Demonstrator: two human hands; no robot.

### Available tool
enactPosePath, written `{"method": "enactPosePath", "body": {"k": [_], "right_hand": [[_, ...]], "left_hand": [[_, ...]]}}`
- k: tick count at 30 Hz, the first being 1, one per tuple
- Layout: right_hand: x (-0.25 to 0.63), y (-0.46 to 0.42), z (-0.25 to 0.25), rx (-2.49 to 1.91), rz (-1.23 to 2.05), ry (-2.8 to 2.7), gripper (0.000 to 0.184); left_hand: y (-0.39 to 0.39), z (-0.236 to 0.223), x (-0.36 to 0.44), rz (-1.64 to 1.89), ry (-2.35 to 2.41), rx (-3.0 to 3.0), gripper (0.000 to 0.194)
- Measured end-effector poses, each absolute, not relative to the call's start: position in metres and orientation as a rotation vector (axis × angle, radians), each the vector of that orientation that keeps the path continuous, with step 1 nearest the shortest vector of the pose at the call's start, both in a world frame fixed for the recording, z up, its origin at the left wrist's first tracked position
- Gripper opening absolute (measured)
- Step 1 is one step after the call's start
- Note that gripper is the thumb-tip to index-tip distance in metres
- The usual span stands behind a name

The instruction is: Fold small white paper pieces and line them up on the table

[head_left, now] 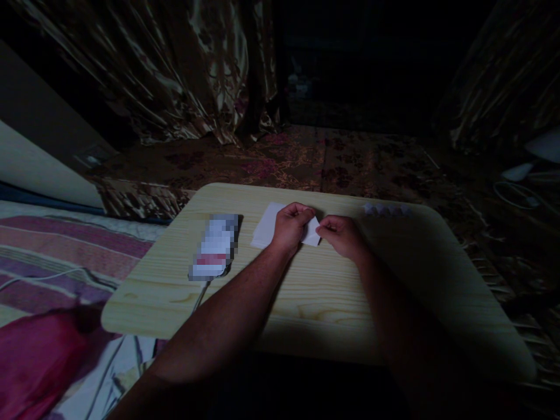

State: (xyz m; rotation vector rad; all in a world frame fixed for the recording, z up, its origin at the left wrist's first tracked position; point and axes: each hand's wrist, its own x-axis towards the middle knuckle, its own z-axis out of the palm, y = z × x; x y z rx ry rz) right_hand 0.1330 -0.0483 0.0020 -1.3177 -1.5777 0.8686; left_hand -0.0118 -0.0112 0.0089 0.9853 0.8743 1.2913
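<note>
Between my hands is a small sheet of white paper [311,234], held just above the wooden table. My left hand [292,224] is closed, pinching the sheet's left part between thumb and fingers. At the sheet's right edge, my right hand [343,234] is closed too, with thumb and forefinger pinched on it. A stack of white paper [265,226] lies flat on the table just left of my left hand, which partly covers it. Toward the far right edge sits a row of several small whitish folded pieces [387,210], apart from both hands.
A phone [215,245], its screen blurred, lies on the left of the wooden table [324,315] with a white cable [201,296] attached. Left of the table is a bed with a striped cover [79,245] and a red cloth [41,361]. Patterned curtains [210,64] hang behind.
</note>
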Motion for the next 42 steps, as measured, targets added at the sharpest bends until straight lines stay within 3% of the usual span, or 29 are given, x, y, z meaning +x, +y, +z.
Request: {"method": "enactPosePath", "body": {"k": [11,42], "right_hand": [[0.134,-0.048,0.009,-1.346,0.848,-1.434,0.017],[0.143,-0.041,0.007,-1.384,0.773,-1.222,0.017]], "left_hand": [[-0.009,0.004,-0.011,1.230,0.894,1.071,0.028],[-0.006,-0.002,-0.013,1.128,0.916,1.288,0.028]]}}
